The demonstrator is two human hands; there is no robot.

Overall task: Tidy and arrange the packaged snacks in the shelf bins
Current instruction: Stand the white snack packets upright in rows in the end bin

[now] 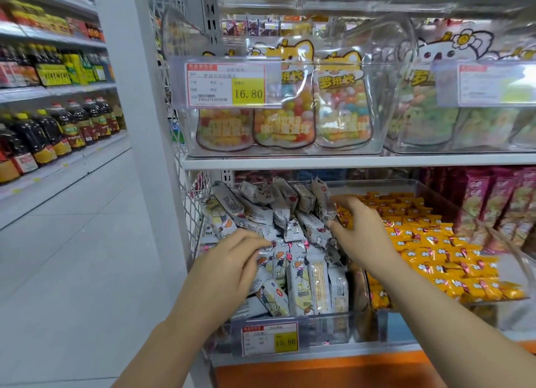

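head view: left hand [229, 263] fingers [249, 239] bent, resting on white cartoon-printed snack packets [298, 271] in clear plastic bin [327, 329]; right hand [362, 236] fingers narrow, pinching one packet at heap's right edge.

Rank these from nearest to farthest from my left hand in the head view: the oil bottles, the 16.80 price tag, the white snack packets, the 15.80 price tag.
1. white snack packets, touching the left hand
2. 15.80 price tag, bin front below
3. 16.80 price tag, upper shelf
4. oil bottles, across the aisle
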